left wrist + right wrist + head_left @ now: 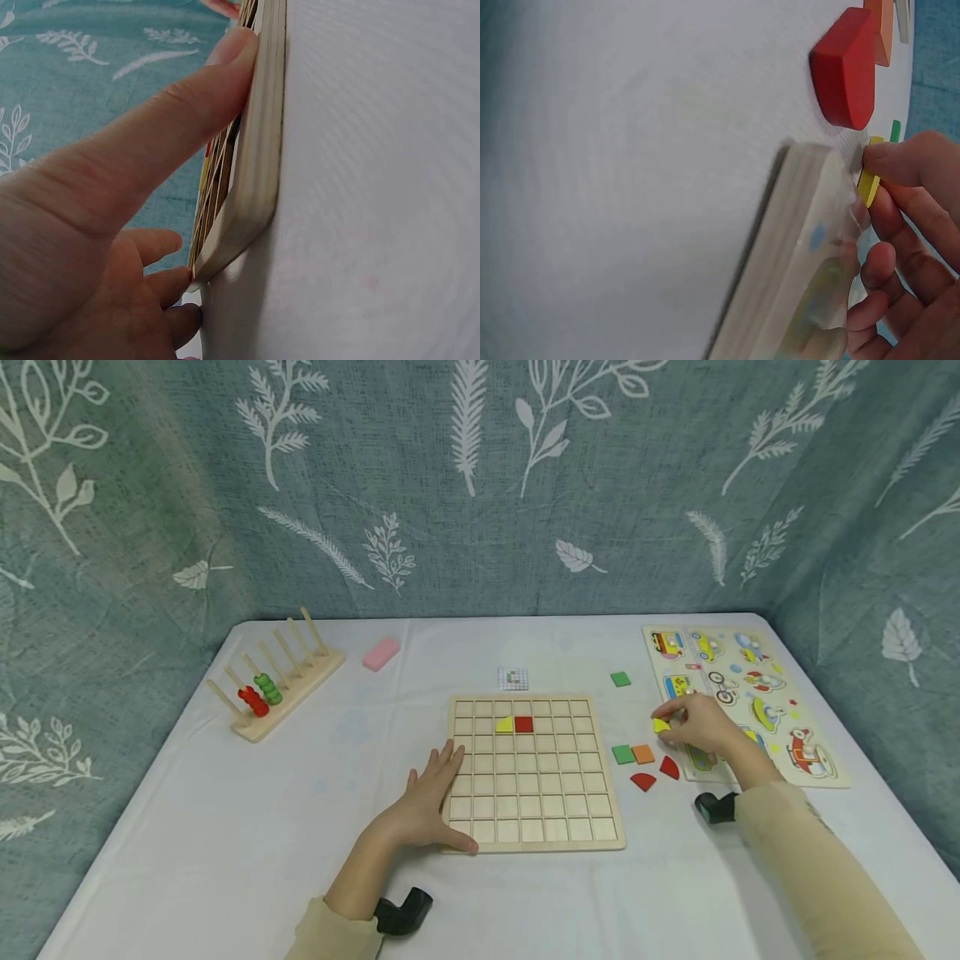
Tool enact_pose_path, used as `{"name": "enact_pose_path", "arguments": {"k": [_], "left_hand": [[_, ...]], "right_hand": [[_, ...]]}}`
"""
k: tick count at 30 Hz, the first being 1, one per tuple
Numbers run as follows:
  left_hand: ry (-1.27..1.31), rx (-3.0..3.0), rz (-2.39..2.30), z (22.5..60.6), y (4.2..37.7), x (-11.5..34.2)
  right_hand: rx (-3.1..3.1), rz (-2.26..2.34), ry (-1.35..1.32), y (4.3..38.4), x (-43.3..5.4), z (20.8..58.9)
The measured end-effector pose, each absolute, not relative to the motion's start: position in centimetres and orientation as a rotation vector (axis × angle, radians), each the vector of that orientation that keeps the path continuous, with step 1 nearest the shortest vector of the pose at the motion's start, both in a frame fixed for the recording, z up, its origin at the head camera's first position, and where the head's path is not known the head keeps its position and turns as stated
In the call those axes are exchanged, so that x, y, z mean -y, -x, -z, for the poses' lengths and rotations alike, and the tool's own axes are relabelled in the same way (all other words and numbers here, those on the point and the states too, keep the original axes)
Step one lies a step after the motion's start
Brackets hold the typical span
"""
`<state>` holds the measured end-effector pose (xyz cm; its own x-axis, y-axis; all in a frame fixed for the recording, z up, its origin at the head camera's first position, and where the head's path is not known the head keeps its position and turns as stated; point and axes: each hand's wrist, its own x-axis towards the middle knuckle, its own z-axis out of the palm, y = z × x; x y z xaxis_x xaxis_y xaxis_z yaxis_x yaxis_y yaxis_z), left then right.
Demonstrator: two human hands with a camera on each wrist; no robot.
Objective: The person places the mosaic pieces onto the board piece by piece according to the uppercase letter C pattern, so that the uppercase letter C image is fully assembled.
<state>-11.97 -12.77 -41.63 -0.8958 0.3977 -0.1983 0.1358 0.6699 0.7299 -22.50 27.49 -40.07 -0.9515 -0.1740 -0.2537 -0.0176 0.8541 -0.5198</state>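
Observation:
A square wooden grid board (534,843) lies in the middle, with a yellow piece (505,725) and a red square tile (523,724) in neighbouring cells of an upper row. My left hand (427,802) rests on the board's left side, fingers spread along that edge; its thumb (180,105) lies on the front rim near the corner. To the right, my right hand (701,724) pinches a small yellow block (868,182) between thumb and fingers, over the left edge of a picture puzzle board (783,672). Part of the yellow block is hidden by the fingers.
Between the boards lie green tiles (622,754), an orange tile (642,754) and red rounded pieces (642,782). A small pattern card (513,678) sits behind the grid board. At the back left are a pink block (381,654) and a peg stand (300,693) with red and green beads.

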Motion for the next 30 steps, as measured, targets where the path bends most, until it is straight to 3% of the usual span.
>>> {"name": "enact_pose_path", "arguments": {"k": [30], "left_hand": [[-0.419,-2.551,-1.052,41.84,11.96,12.74]], "right_hand": [[-2.839,0.803,0.277,21.81,-26.90,40.01]]}}
